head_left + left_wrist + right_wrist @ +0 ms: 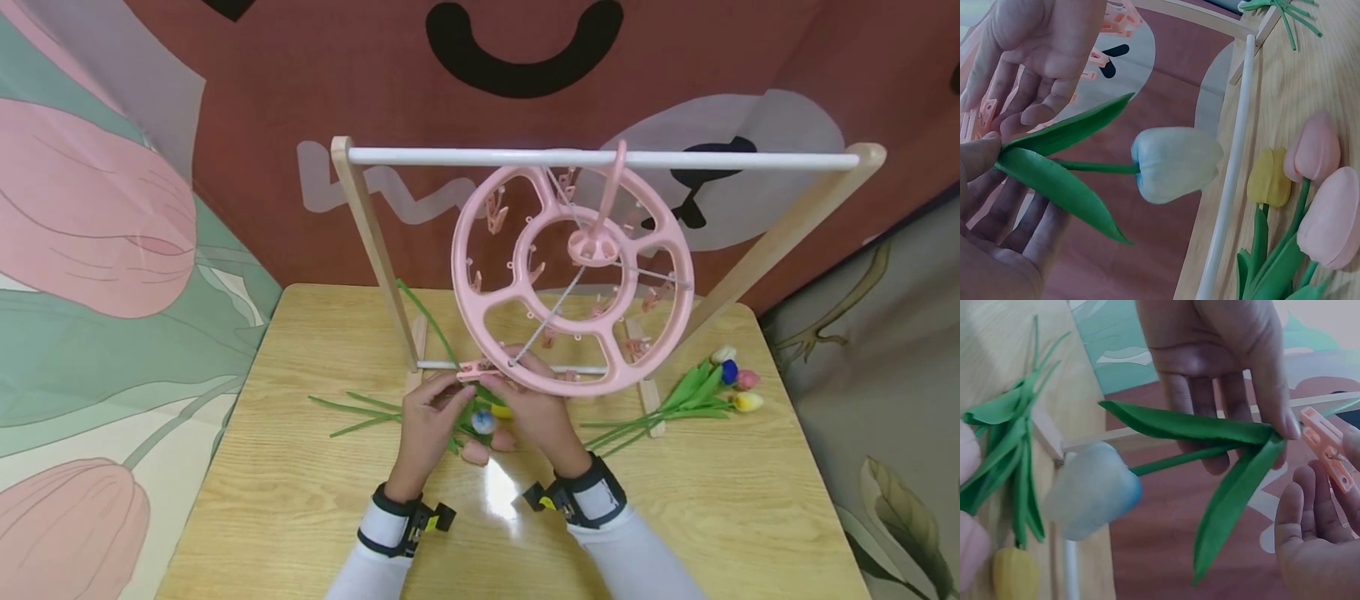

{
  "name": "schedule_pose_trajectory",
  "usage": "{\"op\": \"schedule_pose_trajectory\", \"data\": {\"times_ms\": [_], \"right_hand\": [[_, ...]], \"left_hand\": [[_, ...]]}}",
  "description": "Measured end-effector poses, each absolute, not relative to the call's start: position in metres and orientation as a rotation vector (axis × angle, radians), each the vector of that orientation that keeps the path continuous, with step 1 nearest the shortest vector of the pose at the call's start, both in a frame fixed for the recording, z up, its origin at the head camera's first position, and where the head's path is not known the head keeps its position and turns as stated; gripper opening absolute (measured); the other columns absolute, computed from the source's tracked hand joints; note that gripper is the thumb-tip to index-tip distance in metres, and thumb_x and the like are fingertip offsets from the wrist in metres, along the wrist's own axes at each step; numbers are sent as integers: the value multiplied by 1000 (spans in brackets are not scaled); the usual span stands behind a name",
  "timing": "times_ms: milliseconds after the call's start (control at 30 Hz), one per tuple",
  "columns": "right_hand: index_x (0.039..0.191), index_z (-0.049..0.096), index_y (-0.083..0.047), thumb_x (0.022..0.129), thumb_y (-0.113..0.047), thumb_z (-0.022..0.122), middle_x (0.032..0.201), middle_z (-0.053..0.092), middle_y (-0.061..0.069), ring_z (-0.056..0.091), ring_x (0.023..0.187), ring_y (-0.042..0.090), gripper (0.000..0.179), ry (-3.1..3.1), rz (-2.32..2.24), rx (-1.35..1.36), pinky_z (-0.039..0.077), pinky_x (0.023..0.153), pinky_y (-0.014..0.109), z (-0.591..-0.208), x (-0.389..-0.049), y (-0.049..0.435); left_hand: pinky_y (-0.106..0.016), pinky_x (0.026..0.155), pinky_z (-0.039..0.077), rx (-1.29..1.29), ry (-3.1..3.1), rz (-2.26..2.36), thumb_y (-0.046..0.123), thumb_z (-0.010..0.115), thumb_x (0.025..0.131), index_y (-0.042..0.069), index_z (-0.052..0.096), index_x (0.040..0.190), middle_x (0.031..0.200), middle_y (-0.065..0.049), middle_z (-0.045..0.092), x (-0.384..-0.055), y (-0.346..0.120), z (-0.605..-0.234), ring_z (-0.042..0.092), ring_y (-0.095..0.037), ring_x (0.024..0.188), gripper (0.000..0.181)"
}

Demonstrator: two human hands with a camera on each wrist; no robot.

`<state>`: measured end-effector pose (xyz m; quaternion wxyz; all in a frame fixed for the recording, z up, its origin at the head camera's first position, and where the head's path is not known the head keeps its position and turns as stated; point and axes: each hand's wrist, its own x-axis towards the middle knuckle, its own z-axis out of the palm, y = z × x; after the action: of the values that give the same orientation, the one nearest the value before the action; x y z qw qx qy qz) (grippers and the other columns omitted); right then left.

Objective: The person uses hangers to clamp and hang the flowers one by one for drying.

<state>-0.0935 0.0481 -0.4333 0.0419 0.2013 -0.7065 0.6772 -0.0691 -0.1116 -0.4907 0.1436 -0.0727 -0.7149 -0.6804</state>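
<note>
My left hand (427,425) pinches the stem of a white-and-blue artificial tulip (1175,164) where its two green leaves meet. The tulip's head points down toward the table, and its bare stem runs up past the fingers. Close to those fingertips, my right hand (542,414) pinches a pink clothespin (1329,450) between thumb and fingers. The clothespin is near the front lower rim of a round pink drying hanger (461,250), which hangs by its hook from the white bar of a wooden rack.
The rack's white top bar (487,157) spans two wooden posts. Other clothespins dangle from the hanger. Pink tulips (1329,219) and a yellow tulip (1270,178) lie on the wooden table (247,467) below my hands. Another tulip bunch (693,392) lies by the right foot.
</note>
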Motion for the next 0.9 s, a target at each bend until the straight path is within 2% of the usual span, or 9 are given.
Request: {"op": "schedule_pose_trajectory", "data": {"times_ms": [133, 267, 367, 600, 733, 900], "right_hand": [[129, 49, 10, 85, 7, 67, 117, 61, 31, 63, 102, 34, 47, -2174, 2117, 601, 58, 92, 35, -443, -87, 51], [136, 44, 8, 84, 11, 67, 121, 58, 31, 57, 104, 47, 57, -2151, 2144, 616, 55, 92, 53, -463, -87, 57], [135, 49, 4, 85, 8, 67, 121, 61, 29, 57, 108, 46, 53, -2175, 2100, 658, 54, 91, 57, -481, -87, 64], [137, 53, -17, 91, -15, 68, 127, 65, 11, 59, 116, 25, 49, -2454, 1759, 664, 54, 94, 54, -501, -78, 88], [135, 56, -18, 92, -20, 67, 133, 62, 7, 54, 124, 24, 45, -2596, 1572, 640, 50, 99, 55, -509, -72, 106], [131, 59, -13, 91, -16, 68, 137, 59, 10, 51, 126, 29, 42, -2671, 1469, 601, 46, 103, 57, -522, -64, 134]], "left_hand": [[-20, 76, 61, -211, -2093, -1959, 4, 70, 87, -1, 71, 107, 101, -21, 70, -69, -110, -486, 68, -22, 89, 21], [-19, 76, 59, -224, -2104, -1905, 0, 69, 87, -4, 70, 106, 99, -22, 70, -67, -109, -472, 67, -22, 87, 20], [-19, 74, 59, -233, -2109, -1855, -1, 69, 86, -6, 70, 104, 95, -23, 70, -67, -108, -464, 67, -22, 84, 18], [-29, 75, 61, -228, -2117, -1844, 0, 67, 88, -7, 68, 103, 94, -23, 70, -69, -110, -461, 66, -26, 84, 17], [-23, 72, 59, -192, -2122, -1880, 1, 66, 90, -5, 68, 107, 96, -23, 70, -71, -111, -463, 67, -24, 85, 19], [-12, 71, 56, -166, -2122, -1915, 1, 63, 92, -12, 65, 109, 93, -28, 69, -73, -114, -462, 66, -25, 82, 21]]}}
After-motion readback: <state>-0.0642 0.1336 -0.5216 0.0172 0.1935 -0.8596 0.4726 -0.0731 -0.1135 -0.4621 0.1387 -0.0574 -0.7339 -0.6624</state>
